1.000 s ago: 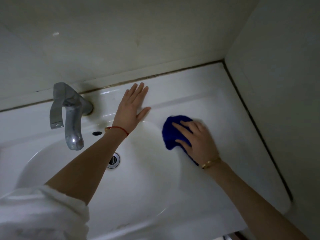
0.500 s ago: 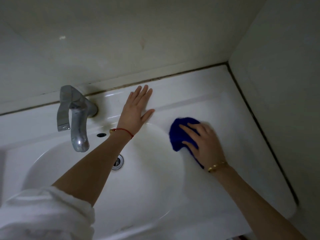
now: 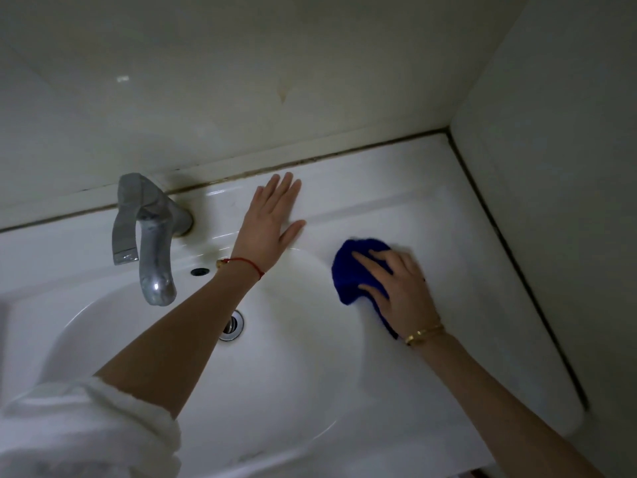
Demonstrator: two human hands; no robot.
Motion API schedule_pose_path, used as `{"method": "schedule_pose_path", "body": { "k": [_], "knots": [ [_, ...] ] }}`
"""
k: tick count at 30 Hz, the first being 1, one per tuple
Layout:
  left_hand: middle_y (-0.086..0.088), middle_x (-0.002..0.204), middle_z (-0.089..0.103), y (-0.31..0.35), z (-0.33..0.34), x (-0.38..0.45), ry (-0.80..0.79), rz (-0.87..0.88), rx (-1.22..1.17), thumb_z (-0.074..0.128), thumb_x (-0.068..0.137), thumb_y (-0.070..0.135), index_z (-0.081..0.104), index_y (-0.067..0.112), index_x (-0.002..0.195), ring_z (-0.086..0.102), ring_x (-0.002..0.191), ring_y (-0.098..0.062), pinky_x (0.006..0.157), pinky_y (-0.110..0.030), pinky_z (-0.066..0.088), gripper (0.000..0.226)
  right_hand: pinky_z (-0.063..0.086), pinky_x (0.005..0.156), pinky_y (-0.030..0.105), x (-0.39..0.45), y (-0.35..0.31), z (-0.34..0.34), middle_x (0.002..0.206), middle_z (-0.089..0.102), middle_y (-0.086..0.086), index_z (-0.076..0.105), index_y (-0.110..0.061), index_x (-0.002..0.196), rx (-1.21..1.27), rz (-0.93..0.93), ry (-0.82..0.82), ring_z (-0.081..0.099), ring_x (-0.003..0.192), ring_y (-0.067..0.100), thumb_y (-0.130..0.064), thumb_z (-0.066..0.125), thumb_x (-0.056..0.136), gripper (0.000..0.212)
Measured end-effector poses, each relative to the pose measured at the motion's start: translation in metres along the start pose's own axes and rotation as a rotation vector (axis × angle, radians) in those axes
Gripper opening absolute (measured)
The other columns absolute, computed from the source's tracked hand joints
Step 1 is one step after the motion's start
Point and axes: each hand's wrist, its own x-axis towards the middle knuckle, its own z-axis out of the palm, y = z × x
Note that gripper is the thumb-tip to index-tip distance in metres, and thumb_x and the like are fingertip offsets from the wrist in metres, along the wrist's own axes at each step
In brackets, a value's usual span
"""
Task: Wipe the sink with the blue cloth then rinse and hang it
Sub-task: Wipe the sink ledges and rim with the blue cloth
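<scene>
Blue cloth lies bunched on the flat white ledge of the sink, just to the right of the bowl's rim, and the right hand rests on top of it. This hand presses the cloth down with its fingers spread a little and almost straight; they lie over the cloth and are not curled around it. A part of the cloth shows under the wrist, near the gold bracelets. The left hand lies flat on the back ledge of the sink, between the faucet and the cloth, with four fingers pressed together and the thumb held out to the side. On its wrist is a red string. The bowl holds no objects; I see only the metal drain at the bottom and a small overflow hole in the wall under the faucet. If there is water in the bowl, I cannot tell. A white sleeve covers the left upper arm.
</scene>
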Motion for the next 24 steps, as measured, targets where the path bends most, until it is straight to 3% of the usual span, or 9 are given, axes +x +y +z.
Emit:
{"method": "schedule_pose_path", "body": {
  "k": [4, 7, 12, 16, 21, 24],
  "knots": [
    [-0.009, 0.163, 0.022, 0.011, -0.001, 0.003, 0.030, 0.004, 0.007, 0.048, 0.101, 0.038, 0.027, 0.010, 0.155, 0.013, 0.152, -0.027, 0.125, -0.042, 0.004, 0.064, 0.040, 0.091, 0.036, 0.008, 0.020, -0.036, 0.115, 0.056, 0.011, 0.053, -0.018, 0.136, 0.094, 0.100, 0.128, 0.045, 0.101, 0.026, -0.030, 0.049, 0.095, 0.043],
    [-0.009, 0.163, 0.023, 0.024, 0.000, 0.019, 0.025, 0.077, 0.042, 0.046, 0.100, 0.043, 0.026, 0.011, 0.155, 0.015, 0.152, -0.027, 0.125, -0.042, 0.006, 0.067, 0.034, 0.093, 0.032, 0.057, 0.028, -0.063, 0.123, 0.052, 0.013, 0.048, -0.018, 0.140, 0.057, 0.142, 0.233, 0.042, 0.109, 0.029, -0.022, 0.056, 0.095, 0.046],
    [-0.012, 0.162, 0.023, 0.033, 0.013, 0.043, -0.039, 0.087, 0.038, 0.048, 0.100, 0.046, 0.025, 0.009, 0.155, 0.015, 0.151, -0.029, 0.125, -0.044, 0.010, 0.070, 0.040, 0.097, 0.048, 0.145, 0.029, -0.039, 0.134, 0.048, 0.017, 0.045, -0.018, 0.142, -0.106, 0.024, 0.061, 0.043, 0.117, 0.038, -0.022, 0.058, 0.094, 0.050],
    [-0.012, 0.162, 0.024, 0.028, 0.021, 0.043, -0.025, 0.088, 0.034, 0.044, 0.099, 0.051, 0.028, 0.008, 0.154, 0.017, 0.151, -0.028, 0.124, -0.040, 0.010, 0.072, 0.043, 0.093, 0.048, 0.145, 0.050, -0.036, 0.134, 0.050, 0.017, 0.046, -0.017, 0.142, -0.187, -0.024, -0.010, 0.046, 0.115, 0.038, -0.029, 0.056, 0.094, 0.050],
    [-0.013, 0.159, 0.030, 0.025, 0.022, 0.045, 0.004, 0.111, 0.037, 0.042, 0.098, 0.052, 0.035, 0.005, 0.151, 0.024, 0.149, -0.031, 0.123, -0.043, 0.016, 0.071, 0.039, 0.098, 0.046, 0.113, 0.097, -0.082, 0.131, 0.048, 0.024, 0.041, -0.012, 0.144, -0.238, 0.288, 0.016, 0.044, 0.117, 0.041, -0.030, 0.054, 0.096, 0.053],
    [-0.013, 0.159, 0.031, 0.025, 0.023, 0.044, 0.018, 0.120, 0.047, 0.043, 0.097, 0.051, 0.035, 0.006, 0.151, 0.025, 0.148, -0.031, 0.123, -0.041, 0.014, 0.071, 0.041, 0.093, 0.047, 0.082, 0.084, -0.086, 0.128, 0.048, 0.027, 0.041, -0.008, 0.144, -0.303, 0.337, -0.013, 0.045, 0.113, 0.043, -0.028, 0.059, 0.093, 0.057]
  ]
}}
